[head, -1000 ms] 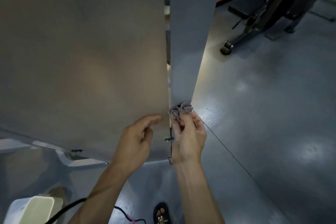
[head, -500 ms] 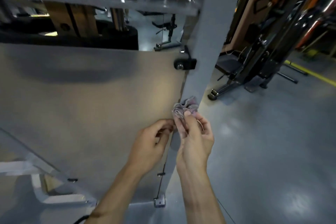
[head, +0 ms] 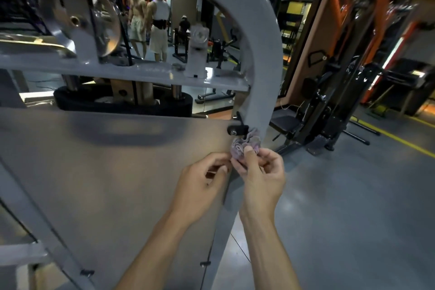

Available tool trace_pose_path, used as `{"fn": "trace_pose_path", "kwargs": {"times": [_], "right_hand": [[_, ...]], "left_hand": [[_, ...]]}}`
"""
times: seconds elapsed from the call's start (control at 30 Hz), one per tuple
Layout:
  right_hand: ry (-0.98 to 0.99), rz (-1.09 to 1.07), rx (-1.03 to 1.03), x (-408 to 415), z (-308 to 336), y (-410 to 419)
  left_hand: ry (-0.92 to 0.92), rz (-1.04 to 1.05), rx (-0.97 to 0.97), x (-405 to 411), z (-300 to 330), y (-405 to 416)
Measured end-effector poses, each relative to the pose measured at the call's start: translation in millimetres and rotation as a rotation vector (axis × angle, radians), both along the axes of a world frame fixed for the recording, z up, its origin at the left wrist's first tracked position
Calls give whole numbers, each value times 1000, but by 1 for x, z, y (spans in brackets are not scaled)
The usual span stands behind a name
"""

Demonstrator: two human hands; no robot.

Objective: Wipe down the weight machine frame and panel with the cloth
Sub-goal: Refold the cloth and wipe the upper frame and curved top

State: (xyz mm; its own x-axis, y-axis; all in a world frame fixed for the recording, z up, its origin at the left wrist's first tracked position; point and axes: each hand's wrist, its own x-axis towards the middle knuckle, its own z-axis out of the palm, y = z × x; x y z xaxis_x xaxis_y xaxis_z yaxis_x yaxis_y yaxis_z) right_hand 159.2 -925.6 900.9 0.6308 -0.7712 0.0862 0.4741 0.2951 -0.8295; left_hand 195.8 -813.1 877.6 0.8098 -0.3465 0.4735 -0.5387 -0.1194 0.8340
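A crumpled grey-purple cloth (head: pixel 244 145) is bunched against the grey upright of the weight machine frame (head: pixel 263 61), just below a black bracket (head: pixel 237 128). My right hand (head: pixel 261 176) pinches the cloth between thumb and fingers. My left hand (head: pixel 202 179) is close beside it with curled fingers, its fingertips at the cloth's lower edge over the right rim of the matte grey panel (head: pixel 106 172). Whether the left fingers hold the cloth is not clear.
The frame arches overhead, with a crossbar (head: pixel 141 73) and pulleys above the panel. A black and orange cable machine (head: pixel 334 106) stands to the right on the grey floor (head: pixel 353 207), beside a yellow floor line. Two people stand far behind the frame.
Both hands and the cloth have moved up the upright from near its base to just under the black bracket. My left hand has closed in toward the cloth. The view has tilted upward.
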Motion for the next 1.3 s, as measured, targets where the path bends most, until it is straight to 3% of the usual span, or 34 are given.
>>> {"fn": "trace_pose_path", "kwargs": {"times": [0.1,0.33,0.47,0.57,0.73,0.97,1.17,1.3], "right_hand": [[25,-23,-63,0,-4,-4],[323,-89,-57,-10,-69,1],[200,-67,-41,-6,-46,-6],[109,-81,-167,1,-22,-13],[181,-81,-262,-4,-49,-24],[293,144,-243,-9,-113,-59],[523,477,-202,-3,-176,-93],[538,696,-94,8,-192,-113]], "left_hand": [[-31,9,13,4,6,0],[65,4,97,-1,-13,12],[82,-7,123,2,-19,16],[86,-3,121,3,-25,14],[129,-19,204,3,-47,7],[192,-8,333,-1,-81,-21],[287,38,337,-11,-106,-47],[347,97,379,-16,-126,-60]]}}
